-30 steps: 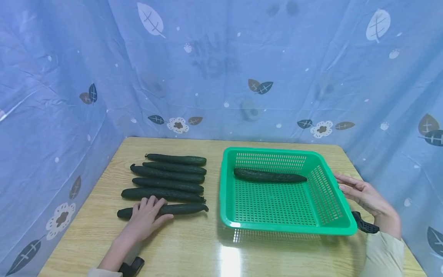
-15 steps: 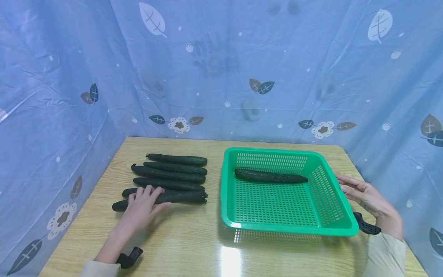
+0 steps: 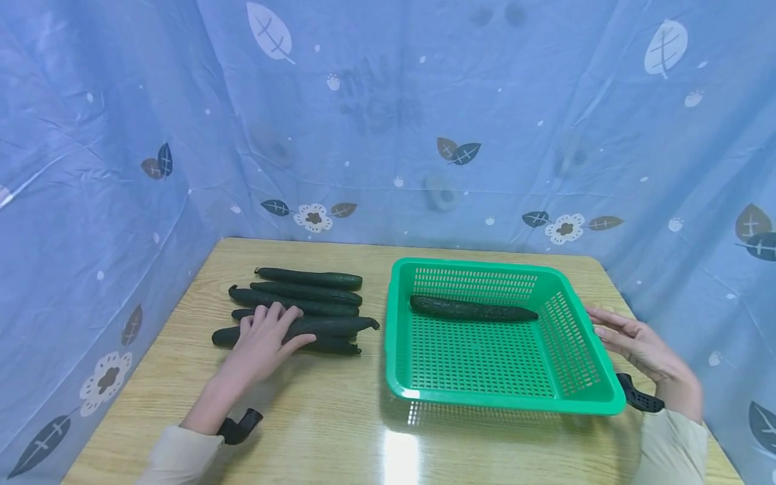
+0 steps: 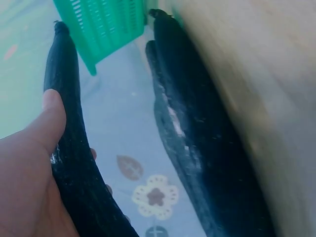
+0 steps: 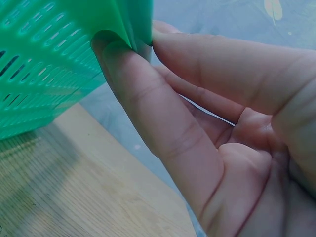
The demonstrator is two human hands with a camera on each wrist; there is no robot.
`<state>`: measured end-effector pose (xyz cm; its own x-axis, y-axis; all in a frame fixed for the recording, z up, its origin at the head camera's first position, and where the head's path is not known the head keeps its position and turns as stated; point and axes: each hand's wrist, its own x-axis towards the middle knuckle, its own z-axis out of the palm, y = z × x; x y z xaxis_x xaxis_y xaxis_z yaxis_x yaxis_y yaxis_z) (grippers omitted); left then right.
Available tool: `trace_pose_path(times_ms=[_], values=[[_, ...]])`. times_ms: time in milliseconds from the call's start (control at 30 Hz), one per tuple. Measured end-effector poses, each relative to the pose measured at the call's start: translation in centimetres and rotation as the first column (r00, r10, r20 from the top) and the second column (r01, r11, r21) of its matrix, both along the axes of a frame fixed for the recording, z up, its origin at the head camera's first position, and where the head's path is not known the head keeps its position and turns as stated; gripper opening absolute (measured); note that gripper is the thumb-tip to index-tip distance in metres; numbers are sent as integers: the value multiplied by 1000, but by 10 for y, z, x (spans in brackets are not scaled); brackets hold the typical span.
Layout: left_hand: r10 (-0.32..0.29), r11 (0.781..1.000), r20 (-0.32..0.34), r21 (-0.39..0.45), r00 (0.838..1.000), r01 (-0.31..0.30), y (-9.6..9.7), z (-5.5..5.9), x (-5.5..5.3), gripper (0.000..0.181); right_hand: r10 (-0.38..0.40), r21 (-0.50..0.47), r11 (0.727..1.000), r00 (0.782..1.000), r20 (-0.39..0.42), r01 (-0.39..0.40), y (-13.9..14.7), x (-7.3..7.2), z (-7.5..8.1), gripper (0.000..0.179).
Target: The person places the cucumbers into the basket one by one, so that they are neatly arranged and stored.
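Note:
My left hand [image 3: 263, 347] grips a long dark green cucumber [image 3: 342, 325] around its middle. In the left wrist view the thumb lies along this cucumber [image 4: 64, 64], whose stem end points toward the basket. It is held above the front cucumbers of a row, overlapping them in the head view. One cucumber [image 3: 333, 345] shows just in front of it on the table. At the right, my right hand [image 3: 645, 347] pinches the side rim of a green plastic basket [image 3: 485, 402] between thumb and fingers. Inside the basket, near its back wall, lies a single cucumber [image 3: 473, 309].
Several more cucumbers lie side by side behind the left hand, the farthest cucumber [image 3: 309, 277] near the back of the wooden table [image 3: 327, 424]. A blue patterned curtain [image 3: 376, 135] encloses the back and sides.
My left hand has picked the nearest cucumber up from the table and moved it back and slightly right, over the others. The right hand and the basket have stayed put.

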<state>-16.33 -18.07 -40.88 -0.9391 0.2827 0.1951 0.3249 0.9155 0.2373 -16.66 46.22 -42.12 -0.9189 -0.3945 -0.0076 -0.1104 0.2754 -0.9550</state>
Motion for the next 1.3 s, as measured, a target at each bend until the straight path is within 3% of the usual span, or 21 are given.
trace_pose_path(times_ms=[367,600,933,1300], values=[[-57,998,-22,-34,998,57,23,24,-11,56,45,-54,998,999,-1,-45,1,-1,0,48],[-83,996,17,-44,996,83,43,37,-17,57,35,-63,997,999,6,-35,1,0,0,48],[-122,991,8,-54,992,123,68,45,-27,51,-5,-16,1000,1000,7,6,0,0,1,48],[-111,990,56,-75,992,115,92,52,-34,55,-12,4,1000,1000,4,12,0,1,1,49]])
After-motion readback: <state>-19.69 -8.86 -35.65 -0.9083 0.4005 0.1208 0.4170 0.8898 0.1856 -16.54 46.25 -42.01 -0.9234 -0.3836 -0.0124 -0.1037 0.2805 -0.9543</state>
